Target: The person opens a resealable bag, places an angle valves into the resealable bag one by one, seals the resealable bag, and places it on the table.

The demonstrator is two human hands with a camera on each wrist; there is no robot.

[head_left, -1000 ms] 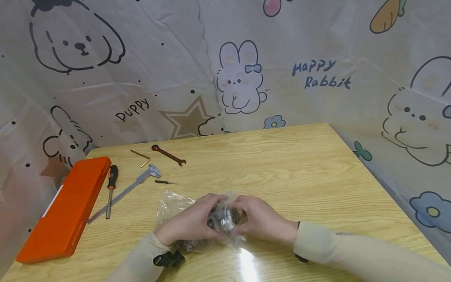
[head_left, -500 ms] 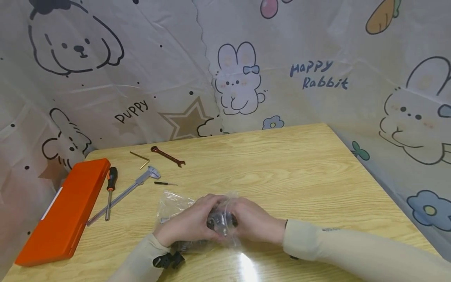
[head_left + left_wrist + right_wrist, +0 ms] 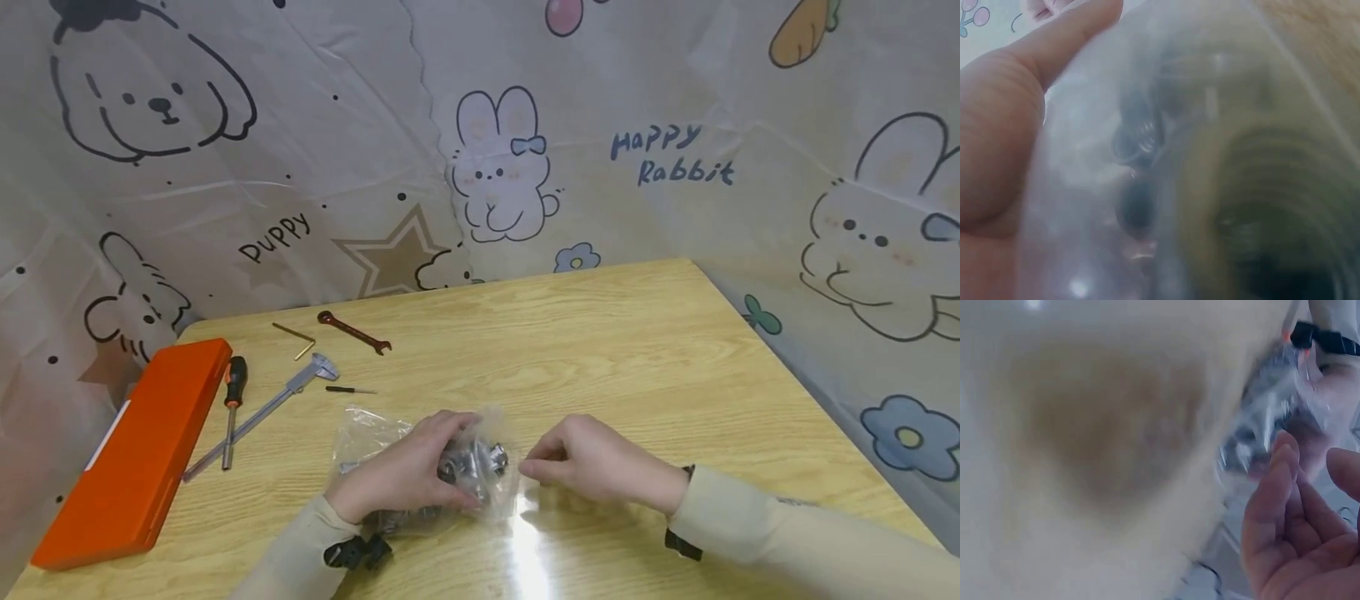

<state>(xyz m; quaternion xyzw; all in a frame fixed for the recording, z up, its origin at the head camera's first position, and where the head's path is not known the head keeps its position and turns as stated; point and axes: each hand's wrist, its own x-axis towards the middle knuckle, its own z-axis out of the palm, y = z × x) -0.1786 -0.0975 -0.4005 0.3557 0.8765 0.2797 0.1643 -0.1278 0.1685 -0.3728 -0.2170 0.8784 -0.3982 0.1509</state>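
A clear plastic bag (image 3: 480, 479) holding dark and shiny metal parts lies near the table's front edge. My left hand (image 3: 408, 471) grips it from the left, thumb and fingers curved round the bulge. The left wrist view shows the film close up, the contents (image 3: 1138, 140) blurred behind it. Just right of the bag's mouth hovers my right hand (image 3: 592, 458), fingers bent. Thumb and fingertips of the right hand (image 3: 1297, 531) stand apart in the right wrist view, with nothing seen between them. Whether they brush the film I cannot tell.
On the left lie an orange case (image 3: 142, 450), a screwdriver with a black and orange handle (image 3: 236, 392), a vernier caliper (image 3: 262, 415), a hex key (image 3: 296, 337), a combination wrench (image 3: 354, 332) and a small black screwdriver (image 3: 349, 389). A printed curtain (image 3: 600, 200) hangs behind the wooden table.
My right hand first moved left against the bag's mouth, then drew back to the right, away from it. My left hand has kept its grip, and the bag has hardly moved.
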